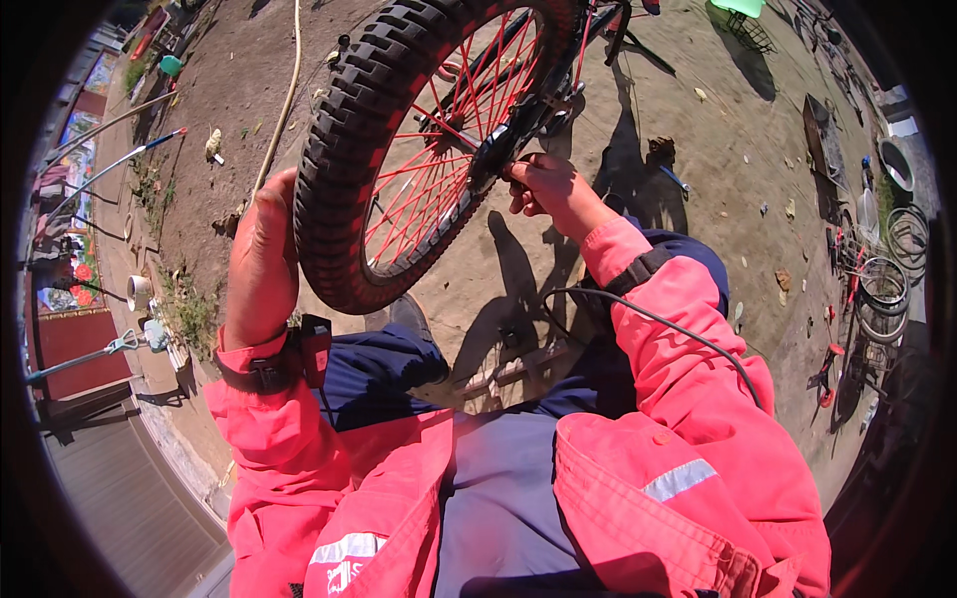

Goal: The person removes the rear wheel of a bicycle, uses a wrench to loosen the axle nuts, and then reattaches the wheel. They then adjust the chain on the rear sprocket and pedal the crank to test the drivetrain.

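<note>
A bicycle wheel [404,234] with red spokes tilts upright at the upper middle, over bare ground [748,224], joined to a dark bicycle frame [596,25]. The wearer's left hand [265,239] lies along the left flank of its knobby black tyre [334,164]; the fingertips are hidden, so whether they are spread or pressed together cannot be told. The right hand [554,187] is at a black arm [490,151] beside the hub, fingers curled, thumb and forefinger close together; whether they pinch the arm or some small part is too small to tell.

As for progress, the tyre is on the rim and the wheel appears seated in the frame. What seems left is the handwork at the arm; whether its fastening is tight cannot be seen.

Counted: one wheel, one tyre, two hands. On the ground are one blue-handled tool [675,179], right of the bicycle; one green stool [738,8] at the far edge; and, toward the right edge, one grey basin [896,164] and at least three loose hoops [881,327].
</note>
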Demonstrator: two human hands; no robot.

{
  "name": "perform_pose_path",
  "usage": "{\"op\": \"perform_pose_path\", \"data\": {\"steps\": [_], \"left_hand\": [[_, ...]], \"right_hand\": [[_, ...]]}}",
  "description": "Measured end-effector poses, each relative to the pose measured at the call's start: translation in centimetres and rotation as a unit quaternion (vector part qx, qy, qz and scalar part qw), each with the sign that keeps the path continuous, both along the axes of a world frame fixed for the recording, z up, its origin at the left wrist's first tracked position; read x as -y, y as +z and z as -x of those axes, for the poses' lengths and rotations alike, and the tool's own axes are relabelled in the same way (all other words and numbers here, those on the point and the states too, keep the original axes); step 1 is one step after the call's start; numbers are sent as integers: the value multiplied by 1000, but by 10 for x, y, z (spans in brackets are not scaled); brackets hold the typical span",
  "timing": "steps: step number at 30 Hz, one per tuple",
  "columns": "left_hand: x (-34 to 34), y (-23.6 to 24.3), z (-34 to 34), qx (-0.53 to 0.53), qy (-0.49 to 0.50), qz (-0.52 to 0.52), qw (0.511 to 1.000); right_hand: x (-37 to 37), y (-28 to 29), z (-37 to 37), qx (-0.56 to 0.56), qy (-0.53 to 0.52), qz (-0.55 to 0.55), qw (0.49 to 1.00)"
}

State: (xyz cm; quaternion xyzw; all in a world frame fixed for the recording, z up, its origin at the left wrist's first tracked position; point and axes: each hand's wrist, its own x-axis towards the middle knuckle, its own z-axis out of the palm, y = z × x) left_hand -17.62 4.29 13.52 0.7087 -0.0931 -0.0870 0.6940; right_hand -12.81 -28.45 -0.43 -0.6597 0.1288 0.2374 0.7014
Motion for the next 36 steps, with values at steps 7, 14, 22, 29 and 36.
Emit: {"op": "perform_pose_path", "data": {"steps": [7,14,22,29,36], "left_hand": [[-46,-40,-86,-162,-50,-1,986],[-10,-119,-142,-169,-168,195,951],[-5,-149,-171,-193,-164,159,954],[2,-146,-176,-197,-162,140,957],[5,-140,-172,-198,-161,123,959]], "right_hand": [[2,-1,2,-42,-15,-84,995],[10,-13,-9,-141,32,-128,981],[14,-15,-7,-91,9,-143,986],[13,-14,-4,-46,39,-117,991],[11,-6,-6,-49,46,-75,995]]}}
